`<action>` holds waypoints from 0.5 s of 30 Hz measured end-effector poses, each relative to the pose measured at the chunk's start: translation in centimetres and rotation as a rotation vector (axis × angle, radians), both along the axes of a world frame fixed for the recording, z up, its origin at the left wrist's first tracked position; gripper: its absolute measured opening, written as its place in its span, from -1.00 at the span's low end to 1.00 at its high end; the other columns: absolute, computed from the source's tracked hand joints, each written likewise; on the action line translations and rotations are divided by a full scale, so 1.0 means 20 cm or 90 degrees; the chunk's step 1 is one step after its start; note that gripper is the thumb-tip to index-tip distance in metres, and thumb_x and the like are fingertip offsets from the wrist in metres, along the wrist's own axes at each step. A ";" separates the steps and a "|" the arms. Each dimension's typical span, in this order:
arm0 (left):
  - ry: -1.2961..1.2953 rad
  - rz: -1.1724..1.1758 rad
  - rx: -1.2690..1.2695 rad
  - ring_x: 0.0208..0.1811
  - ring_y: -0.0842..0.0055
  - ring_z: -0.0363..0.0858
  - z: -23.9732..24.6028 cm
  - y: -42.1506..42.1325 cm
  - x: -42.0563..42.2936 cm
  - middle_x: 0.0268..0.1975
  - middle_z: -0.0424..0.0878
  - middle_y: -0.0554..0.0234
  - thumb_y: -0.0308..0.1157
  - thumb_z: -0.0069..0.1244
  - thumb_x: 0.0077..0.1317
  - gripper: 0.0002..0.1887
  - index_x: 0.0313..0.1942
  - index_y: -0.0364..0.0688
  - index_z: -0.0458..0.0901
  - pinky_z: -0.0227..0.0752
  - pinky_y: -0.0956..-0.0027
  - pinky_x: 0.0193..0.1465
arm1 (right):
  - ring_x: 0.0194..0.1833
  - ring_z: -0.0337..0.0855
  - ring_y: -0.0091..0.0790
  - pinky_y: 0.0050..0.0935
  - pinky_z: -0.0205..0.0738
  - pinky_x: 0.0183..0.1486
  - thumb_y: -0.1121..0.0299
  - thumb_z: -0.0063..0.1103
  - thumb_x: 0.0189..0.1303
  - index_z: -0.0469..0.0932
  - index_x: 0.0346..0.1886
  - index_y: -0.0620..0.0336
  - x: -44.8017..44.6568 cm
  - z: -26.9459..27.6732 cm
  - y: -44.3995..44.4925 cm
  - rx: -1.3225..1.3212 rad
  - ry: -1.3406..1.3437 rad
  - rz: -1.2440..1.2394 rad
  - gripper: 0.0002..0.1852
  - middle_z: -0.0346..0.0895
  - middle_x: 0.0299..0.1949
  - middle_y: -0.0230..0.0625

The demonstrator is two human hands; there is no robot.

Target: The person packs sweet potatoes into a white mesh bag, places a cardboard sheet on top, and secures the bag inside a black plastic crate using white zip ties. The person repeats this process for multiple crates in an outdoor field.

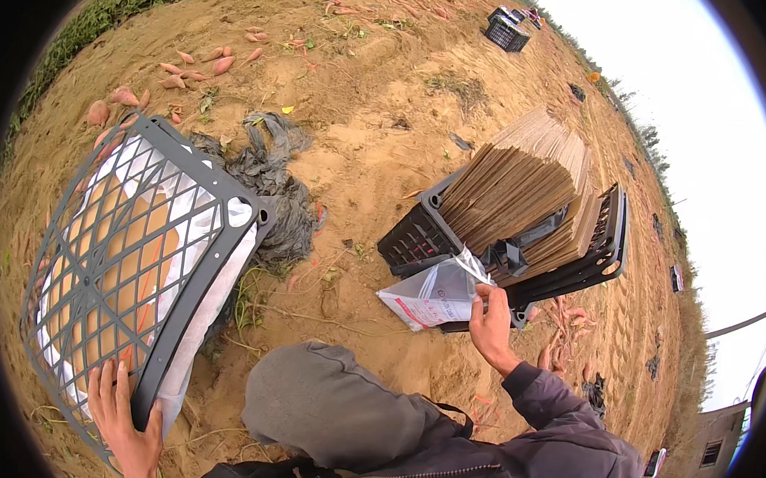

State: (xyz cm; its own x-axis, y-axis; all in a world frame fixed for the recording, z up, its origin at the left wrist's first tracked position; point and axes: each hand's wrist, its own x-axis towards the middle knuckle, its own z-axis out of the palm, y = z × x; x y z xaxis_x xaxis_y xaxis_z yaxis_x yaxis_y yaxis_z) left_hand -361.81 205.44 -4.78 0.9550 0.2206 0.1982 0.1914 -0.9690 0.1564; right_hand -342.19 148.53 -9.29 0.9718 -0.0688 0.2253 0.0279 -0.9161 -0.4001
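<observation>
My left hand (122, 413) grips the near rim of a black plastic lattice lid (191, 295), its fingers on the grid and the thumb over the edge. Under that lid, white lining (192, 208) and brown cardboard (145, 241) show through the openings. My right hand (494, 324) pinches the upper corner of a clear plastic bag (429, 292), which has a printed sheet with red and dark markings inside. Just behind the bag stands a black plastic crate (415, 240) packed with brown cardboard sheets (514, 174). Dark plastic film (507, 257) is tucked against those sheets.
Crumpled black plastic film (276, 189) lies on the sandy soil between the crates. Sweet potatoes (224, 64) are scattered beyond the lidded crate, and more (558, 336) lie at the right. Farther off stand other black crates (507, 33). Green vines (104, 15) border the upper left.
</observation>
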 end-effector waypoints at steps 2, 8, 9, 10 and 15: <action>0.032 0.000 0.006 0.60 0.03 0.15 0.04 -0.02 -0.01 0.51 0.37 0.05 -0.43 0.30 0.10 -0.19 0.43 -0.18 0.45 0.01 -0.02 0.61 | 0.03 0.64 0.06 -0.06 0.56 0.03 0.50 0.09 0.39 0.50 0.12 0.27 -0.03 0.00 -0.04 -0.068 -0.016 0.051 -0.73 0.60 0.02 -0.02; -0.046 -0.055 0.040 0.45 -0.03 0.33 0.36 -0.07 0.13 0.33 0.51 -0.02 -0.46 0.33 0.06 -0.38 0.20 -0.27 0.60 0.22 -0.08 0.44 | -0.25 0.82 0.03 -0.14 0.66 -0.13 0.51 0.11 0.28 0.72 -0.14 0.23 0.07 0.13 -0.05 -0.212 0.145 0.010 -0.80 0.76 -0.30 -0.03; -0.118 -0.093 0.061 0.39 -0.06 0.38 0.45 -0.07 0.21 0.26 0.55 -0.06 -0.47 0.34 0.04 -0.44 0.12 -0.30 0.65 0.30 -0.11 0.37 | -0.30 0.82 -0.01 -0.18 0.68 -0.17 0.52 0.10 0.27 0.72 -0.15 0.25 0.12 0.17 -0.04 -0.190 0.237 0.055 -0.80 0.76 -0.30 0.00; -0.134 -0.096 0.008 0.32 -0.04 0.45 0.52 -0.07 0.32 0.18 0.60 -0.05 -0.46 0.33 0.06 -0.51 0.05 -0.31 0.66 0.35 -0.06 0.32 | -0.35 0.83 -0.05 -0.22 0.69 -0.22 0.52 0.10 0.25 0.73 -0.17 0.28 0.19 0.21 -0.04 -0.174 0.367 0.072 -0.79 0.76 -0.29 0.03; -0.385 -0.230 -0.164 0.02 0.04 0.62 0.77 -0.10 0.87 -0.13 0.70 -0.05 -0.37 0.26 0.24 -0.69 -0.08 -0.36 0.70 0.46 0.11 0.14 | -0.45 0.84 -0.14 -0.28 0.75 -0.27 0.49 0.15 0.16 0.71 -0.13 0.38 0.45 0.16 -0.02 -0.292 0.659 0.120 -0.74 0.76 -0.30 0.10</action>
